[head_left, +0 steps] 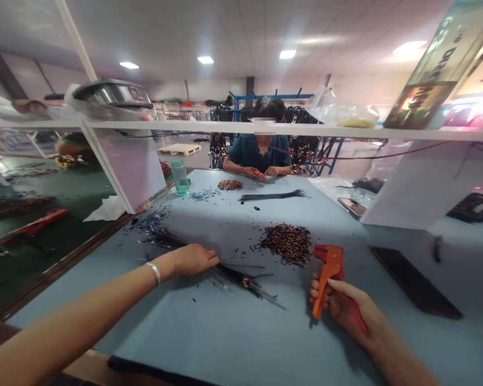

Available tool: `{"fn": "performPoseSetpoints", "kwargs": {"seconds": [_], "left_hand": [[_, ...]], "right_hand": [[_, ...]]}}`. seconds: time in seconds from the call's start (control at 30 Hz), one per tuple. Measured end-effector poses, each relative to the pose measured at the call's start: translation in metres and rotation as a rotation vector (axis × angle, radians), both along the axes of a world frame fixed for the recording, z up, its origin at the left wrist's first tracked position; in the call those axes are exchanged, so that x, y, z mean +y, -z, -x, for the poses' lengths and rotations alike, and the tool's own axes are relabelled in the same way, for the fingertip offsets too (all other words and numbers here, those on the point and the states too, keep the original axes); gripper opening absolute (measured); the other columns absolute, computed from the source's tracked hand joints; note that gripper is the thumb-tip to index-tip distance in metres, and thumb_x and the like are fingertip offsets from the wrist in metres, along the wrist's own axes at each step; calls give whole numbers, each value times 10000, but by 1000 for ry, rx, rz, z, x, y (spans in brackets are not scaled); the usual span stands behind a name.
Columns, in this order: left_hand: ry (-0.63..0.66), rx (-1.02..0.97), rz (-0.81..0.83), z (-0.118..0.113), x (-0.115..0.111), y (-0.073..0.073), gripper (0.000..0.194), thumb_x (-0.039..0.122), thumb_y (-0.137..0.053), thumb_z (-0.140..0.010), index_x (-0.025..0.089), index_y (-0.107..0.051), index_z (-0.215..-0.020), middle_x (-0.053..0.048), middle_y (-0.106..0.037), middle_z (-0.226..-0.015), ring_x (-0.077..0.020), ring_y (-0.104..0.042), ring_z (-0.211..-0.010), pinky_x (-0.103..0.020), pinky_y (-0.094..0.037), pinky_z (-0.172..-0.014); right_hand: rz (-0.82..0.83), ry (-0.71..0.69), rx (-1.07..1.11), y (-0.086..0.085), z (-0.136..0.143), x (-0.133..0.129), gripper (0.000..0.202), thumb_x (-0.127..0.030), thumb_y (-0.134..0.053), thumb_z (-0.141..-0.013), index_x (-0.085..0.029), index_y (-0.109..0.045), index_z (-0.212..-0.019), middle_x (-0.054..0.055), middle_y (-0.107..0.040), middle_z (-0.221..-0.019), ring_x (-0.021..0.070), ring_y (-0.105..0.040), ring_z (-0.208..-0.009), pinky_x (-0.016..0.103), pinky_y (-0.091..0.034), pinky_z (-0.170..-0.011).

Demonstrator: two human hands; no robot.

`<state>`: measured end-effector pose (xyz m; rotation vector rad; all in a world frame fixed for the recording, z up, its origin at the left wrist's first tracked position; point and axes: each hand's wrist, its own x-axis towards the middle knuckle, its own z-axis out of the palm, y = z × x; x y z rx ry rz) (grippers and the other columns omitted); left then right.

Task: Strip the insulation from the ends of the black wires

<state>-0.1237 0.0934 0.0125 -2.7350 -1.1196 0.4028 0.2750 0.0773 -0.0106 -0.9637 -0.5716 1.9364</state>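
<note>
In my right hand (346, 305) is an orange and red wire stripper (329, 268), its jaws pointing up and to the left. My fingers wrap round its handles. My left hand (195, 258), with a bracelet at the wrist, reaches over a loose bundle of black wires (237, 277) on the table. Its fingers are closed at the wires, and exactly how many they pinch is hidden. More black wires (163, 237) lie to the left of that hand. Between the hands and farther back lies a heap of cut black-and-copper bits (288, 244).
A dark flat slab (416, 281) and a phone (352, 207) lie at the right. Across the blue table (241, 343), a co-worker (260, 150) holds a red tool near a second wire bundle (271, 197). A green bottle (180, 177) stands back left; a white shelf (233, 127) crosses above.
</note>
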Motion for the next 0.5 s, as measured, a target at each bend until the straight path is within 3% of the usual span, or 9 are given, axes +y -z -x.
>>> {"fn": "performPoseSetpoints", "kwargs": {"seconds": [0.13,0.27,0.37,0.5], "left_hand": [[-98,5,-69,-22,36,-1,220,52,-463,-872,169,-614,-982,-79,-672,-860,-183,-627,-582,-275,-434,-552],[-135,-40,-156,-25,49,-20,239,76,-398,-908,151,-590,-1028,-93,-662,-887,-200,-640,-630,-276,-433,-550],[-113,-78,-202,-11,27,-38,243,114,-344,-941,160,-571,-1014,-80,-642,-876,-196,-629,-669,-279,-449,-589],[-43,-76,-203,16,-34,-45,225,90,-364,-915,189,-546,-1003,-45,-634,-847,-173,-598,-660,-264,-433,-583]], "right_hand": [[-22,4,-5,0,0,-1,129,-152,-748,-696,-133,-745,-824,66,-773,-760,210,-722,-689,303,-588,-699],[-38,-6,-10,0,0,-2,138,-177,-747,-713,-131,-736,-843,68,-767,-770,214,-724,-696,310,-590,-716],[-19,3,2,1,-1,-2,159,-177,-748,-703,-120,-742,-852,77,-768,-781,215,-726,-703,298,-592,-709],[25,20,15,1,0,-1,179,-160,-777,-649,-114,-752,-820,81,-772,-763,225,-725,-690,302,-604,-685]]}}
